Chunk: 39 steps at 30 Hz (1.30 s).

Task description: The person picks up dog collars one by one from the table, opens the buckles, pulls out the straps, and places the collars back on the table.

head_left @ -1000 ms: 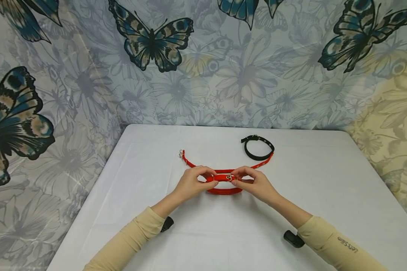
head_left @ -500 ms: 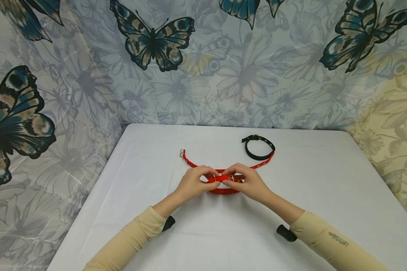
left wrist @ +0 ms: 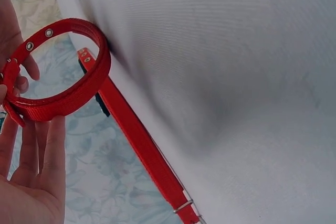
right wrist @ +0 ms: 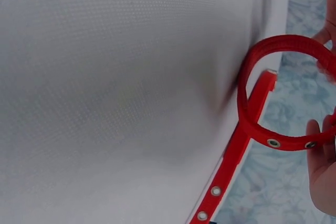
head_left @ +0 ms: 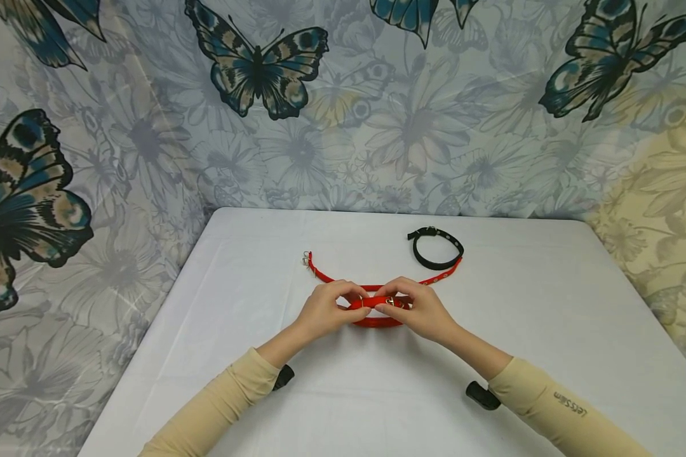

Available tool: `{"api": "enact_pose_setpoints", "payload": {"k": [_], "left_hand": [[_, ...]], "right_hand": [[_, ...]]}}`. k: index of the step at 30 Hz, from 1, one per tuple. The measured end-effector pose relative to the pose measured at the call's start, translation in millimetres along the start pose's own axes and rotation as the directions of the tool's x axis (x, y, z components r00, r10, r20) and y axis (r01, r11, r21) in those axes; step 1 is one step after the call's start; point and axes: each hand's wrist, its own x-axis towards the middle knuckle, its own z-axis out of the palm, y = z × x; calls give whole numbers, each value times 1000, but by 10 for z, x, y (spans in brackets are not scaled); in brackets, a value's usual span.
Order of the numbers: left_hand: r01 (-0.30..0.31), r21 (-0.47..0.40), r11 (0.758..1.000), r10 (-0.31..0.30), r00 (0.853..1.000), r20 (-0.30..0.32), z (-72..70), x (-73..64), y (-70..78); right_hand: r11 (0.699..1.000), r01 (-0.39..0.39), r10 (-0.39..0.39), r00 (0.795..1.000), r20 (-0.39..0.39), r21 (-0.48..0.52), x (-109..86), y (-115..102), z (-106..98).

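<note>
A red collar [head_left: 377, 322], closed into a loop with a metal buckle, stands in both hands at the middle of the table. My left hand [head_left: 327, 311] pinches the top of the loop from the left side. From the right, my right hand [head_left: 420, 311] pinches the same strap near the buckle, its fingertips close to the left ones. Metal eyelets line the collar [right wrist: 243, 90] in the right wrist view. Behind the hands a second red collar [head_left: 322, 275] lies unfastened, its buckle end to the left; the hands partly cover it.
A black collar [head_left: 434, 265], buckled into a ring, lies at the back right, touching the eyelet end of the second red collar. White cloth covers the table [head_left: 263, 241]. A butterfly-patterned backdrop [head_left: 343, 146] rises behind and beside it.
My right hand has shifted left along the loop, bringing its fingertips near the left hand's; the buckle has moved slightly right. Over the last half second both hands stay almost still.
</note>
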Motion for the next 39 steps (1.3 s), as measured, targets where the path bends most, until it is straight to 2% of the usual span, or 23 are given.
{"api": "enact_pose_setpoints", "payload": {"k": [13,18,22,29,33,36,39], "left_hand": [[27,-77,997,-29,999,-17,10,-17,-43],[4,-95,996,-6,1000,-26,12,-15,-62],[-20,-115,993,17,999,-30,20,-16,-94],[-27,-156,987,21,999,-38,40,-18,-131],[6,-164,986,-12,999,-38,45,-23,-124],[27,-156,987,-33,999,-38,40,-25,-103],[23,-142,990,-29,999,-43,34,-20,-82]], "right_hand": [[999,49,-49,998,-49,3,-23,20,41],[996,80,-79,995,-60,27,-36,-136,31],[995,59,-55,997,-57,77,-45,-294,10],[988,1,6,999,-43,158,-42,-280,11],[990,7,-4,1000,-26,142,-31,-275,-10],[994,38,-37,999,-15,99,-13,-284,-33],[995,86,-86,996,-11,42,24,-246,-45]]}}
